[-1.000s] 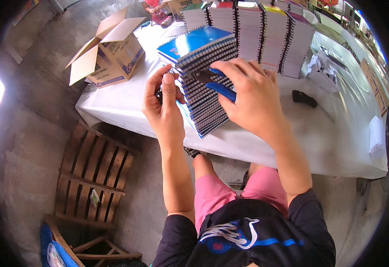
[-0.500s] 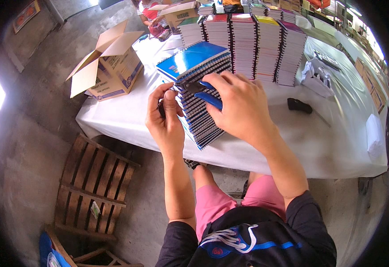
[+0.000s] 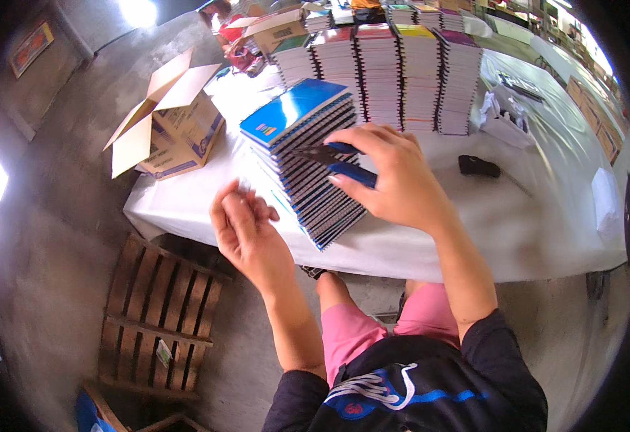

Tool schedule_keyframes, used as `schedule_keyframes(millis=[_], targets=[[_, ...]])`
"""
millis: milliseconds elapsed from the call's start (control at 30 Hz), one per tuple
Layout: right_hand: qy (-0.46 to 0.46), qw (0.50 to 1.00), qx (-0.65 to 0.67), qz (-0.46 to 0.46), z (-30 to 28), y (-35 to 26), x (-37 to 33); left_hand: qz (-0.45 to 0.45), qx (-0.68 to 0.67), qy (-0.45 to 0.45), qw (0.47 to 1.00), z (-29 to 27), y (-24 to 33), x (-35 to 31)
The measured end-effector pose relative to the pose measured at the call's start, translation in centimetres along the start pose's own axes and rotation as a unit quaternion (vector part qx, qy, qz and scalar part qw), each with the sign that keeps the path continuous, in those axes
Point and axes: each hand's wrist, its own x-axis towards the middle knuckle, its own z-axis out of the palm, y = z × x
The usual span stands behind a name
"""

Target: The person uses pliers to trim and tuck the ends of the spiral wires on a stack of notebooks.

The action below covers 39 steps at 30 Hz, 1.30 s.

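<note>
A tall stack of spiral-bound notebooks [image 3: 323, 191] stands at the near edge of the white-covered table, the top one with a glossy blue cover [image 3: 293, 108]. My right hand [image 3: 405, 176] grips blue-handled pliers [image 3: 354, 174]; their dark jaws point left, in front of the upper bindings. Whether the jaws touch a coil I cannot tell. Left of the stack and apart from it, my left hand [image 3: 251, 234] is raised with fingers curled together; anything between them is too small or hidden to make out.
Several tall stacks of bound books [image 3: 380, 79] stand behind. An open cardboard box [image 3: 178, 137] sits at the left. To the right lie a black-handled tool [image 3: 479, 166] and a white container [image 3: 506, 119]. A wooden slatted pallet [image 3: 160, 317] is below the table's left side.
My left hand has moved away from the notebook bindings, down and to the left. The pliers have shifted slightly right and down, and their handles are spread wider.
</note>
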Motion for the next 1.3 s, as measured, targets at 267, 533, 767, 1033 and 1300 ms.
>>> schedule_keyframes(millis=[267,533,767,1033,1300], targets=[[0.006,0.953,-0.032,0.302,-7.3,13.1,-16.6,-0.702,-0.422,0.125,0.56,2.7,-9.2,-11.7],[0.105,0.872,-0.304,0.369,-14.4,18.4,-27.3,-0.729,-0.357,-0.016,0.584,22.3,-22.7,-12.4],[0.115,0.88,-0.322,0.331,-14.6,19.6,-27.8,-0.668,-0.155,-0.049,0.726,40.1,-32.6,-8.8],[0.127,0.881,-0.313,0.333,-14.4,19.9,-27.6,-0.519,-0.197,-0.189,0.81,43.6,-31.9,-6.9],[0.085,0.871,-0.333,0.352,-13.8,20.5,-29.3,-0.393,-0.327,-0.554,0.658,31.7,-17.5,-10.9]])
